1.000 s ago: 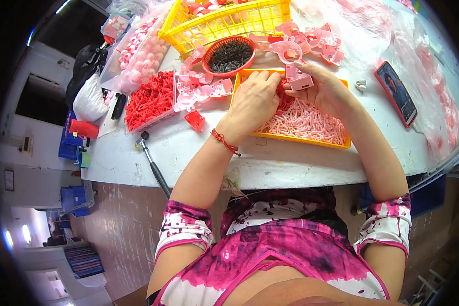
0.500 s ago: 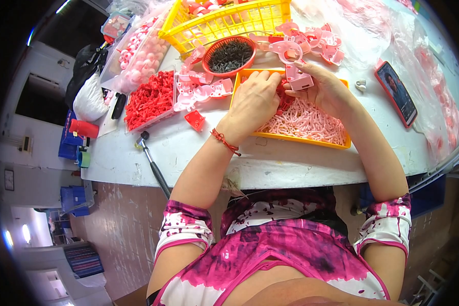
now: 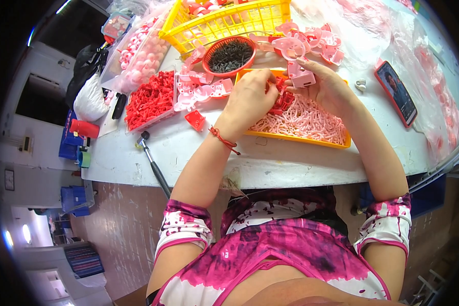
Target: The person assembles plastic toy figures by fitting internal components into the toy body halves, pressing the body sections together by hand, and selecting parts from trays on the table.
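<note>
My right hand (image 3: pixel 329 87) is closed on a pink plastic part (image 3: pixel 302 76) with a boxy end, held over a yellow tray (image 3: pixel 297 141). A round-holed pink piece lies just beyond it. My left hand (image 3: pixel 251 97) has its fingers curled together over the tray's left side; whatever they pinch is hidden. Small red plastic pieces (image 3: pixel 282 104) lie in the tray between my hands. Many light pink, stick-like pieces (image 3: pixel 311 124) fill its nearer part.
Left of the tray are pink parts (image 3: pixel 201 93), a clear box of red pieces (image 3: pixel 150 102) and a hammer-like tool (image 3: pixel 155 166). Behind stand a red bowl of black pieces (image 3: pixel 231 56) and a yellow basket (image 3: pixel 224 23). A phone (image 3: pixel 397 94) lies at right.
My left hand has drawn back slightly to the left, showing more of the red pieces. The pink part in my right hand has shifted and turned a little.
</note>
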Available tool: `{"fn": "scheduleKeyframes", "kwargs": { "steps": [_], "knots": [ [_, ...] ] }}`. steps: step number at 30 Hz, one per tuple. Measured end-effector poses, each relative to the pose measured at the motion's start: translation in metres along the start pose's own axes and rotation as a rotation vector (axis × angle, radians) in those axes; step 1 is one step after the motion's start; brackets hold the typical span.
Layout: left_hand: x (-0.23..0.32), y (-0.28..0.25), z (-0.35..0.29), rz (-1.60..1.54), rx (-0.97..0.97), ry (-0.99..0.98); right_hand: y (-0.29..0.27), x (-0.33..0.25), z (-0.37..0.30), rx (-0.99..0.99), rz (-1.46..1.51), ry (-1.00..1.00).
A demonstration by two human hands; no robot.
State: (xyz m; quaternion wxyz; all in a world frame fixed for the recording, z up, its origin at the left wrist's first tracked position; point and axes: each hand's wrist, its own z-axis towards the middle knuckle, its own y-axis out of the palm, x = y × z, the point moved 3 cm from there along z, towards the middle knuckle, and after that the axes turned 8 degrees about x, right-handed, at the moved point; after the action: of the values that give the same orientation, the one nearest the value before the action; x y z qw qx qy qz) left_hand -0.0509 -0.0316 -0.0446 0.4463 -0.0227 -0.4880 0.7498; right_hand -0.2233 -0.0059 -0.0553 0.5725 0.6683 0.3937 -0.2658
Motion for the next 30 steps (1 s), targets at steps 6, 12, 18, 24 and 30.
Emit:
{"fn": "scheduleKeyframes", "kwargs": {
  "steps": [6,12,18,24,30],
  "knots": [
    [-0.035,0.003,0.013,-0.64,0.114,-0.491,-0.001,-0.009,0.0,0.014,0.006,-0.074],
    [-0.044,-0.004,0.018,-1.535,0.276,-0.765,0.0,-0.007,-0.001,0.014,0.001,-0.094],
    [-0.047,-0.006,0.018,-1.74,0.269,-0.664,-0.001,-0.004,0.0,-0.011,-0.019,-0.076],
    [-0.043,-0.005,0.02,-1.842,0.238,-0.577,-0.001,-0.001,0.001,0.001,-0.033,-0.041],
    [-0.048,-0.001,0.018,-1.926,0.201,-0.497,0.002,0.0,-0.001,0.01,-0.037,-0.041]
  ]
}}
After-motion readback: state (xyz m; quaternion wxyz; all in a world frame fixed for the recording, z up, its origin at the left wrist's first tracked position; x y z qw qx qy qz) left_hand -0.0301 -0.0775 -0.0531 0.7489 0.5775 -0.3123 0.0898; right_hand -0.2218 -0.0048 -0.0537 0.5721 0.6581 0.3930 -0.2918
